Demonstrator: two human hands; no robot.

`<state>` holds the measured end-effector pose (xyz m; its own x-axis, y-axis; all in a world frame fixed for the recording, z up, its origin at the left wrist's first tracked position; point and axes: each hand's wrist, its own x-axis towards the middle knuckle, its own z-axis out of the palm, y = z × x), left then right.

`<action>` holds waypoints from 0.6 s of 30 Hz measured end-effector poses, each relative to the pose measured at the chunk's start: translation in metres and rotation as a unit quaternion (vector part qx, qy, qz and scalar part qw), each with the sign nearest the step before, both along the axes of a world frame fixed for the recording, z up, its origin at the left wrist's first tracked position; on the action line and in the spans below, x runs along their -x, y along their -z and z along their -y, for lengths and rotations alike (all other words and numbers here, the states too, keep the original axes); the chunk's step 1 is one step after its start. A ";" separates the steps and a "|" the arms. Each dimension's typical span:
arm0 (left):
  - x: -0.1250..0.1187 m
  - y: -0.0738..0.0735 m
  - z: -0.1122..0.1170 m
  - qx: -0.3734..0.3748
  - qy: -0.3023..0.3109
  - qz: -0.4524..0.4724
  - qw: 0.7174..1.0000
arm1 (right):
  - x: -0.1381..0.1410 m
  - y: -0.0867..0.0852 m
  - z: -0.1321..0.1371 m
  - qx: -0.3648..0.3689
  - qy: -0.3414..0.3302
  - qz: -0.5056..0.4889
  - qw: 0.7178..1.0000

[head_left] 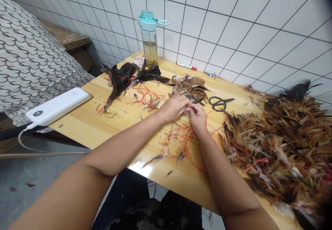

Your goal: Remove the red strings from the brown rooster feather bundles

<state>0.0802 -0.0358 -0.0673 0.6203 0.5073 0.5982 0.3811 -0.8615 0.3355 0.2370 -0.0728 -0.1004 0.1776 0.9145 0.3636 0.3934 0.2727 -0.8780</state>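
Observation:
My left hand (175,108) is closed at the near end of a bunch of brown feathers (190,88), with a few dark tips poking out past its fingers. My right hand (198,116) meets it, thumb and fingers pinched together at the pale quill ends; exactly what it grips is too small to make out. Below both hands, tangled red string (178,138) lies on the wooden table (114,129). Black-handled scissors (220,102) rest just right of the hands, blades partly apart.
A large heap of brown feathers (285,136) covers the table's right side. Black feathers (124,77) lie at the left, near a water bottle (149,46). A white power bank (58,106) overhangs the left edge. A red-capped marker (186,66) lies by the tiled wall (197,19).

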 end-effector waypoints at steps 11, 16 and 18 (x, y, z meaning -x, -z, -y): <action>0.010 0.001 -0.009 0.072 0.014 0.011 0.997 | 0.002 0.004 -0.002 0.043 -0.041 -0.043 0.997; 0.010 0.002 -0.010 0.085 0.028 0.014 0.996 | 0.002 0.004 -0.002 0.048 -0.040 -0.011 0.998; 0.010 0.002 -0.011 0.095 0.030 0.004 0.995 | 0.003 0.002 -0.001 0.050 -0.032 0.007 0.998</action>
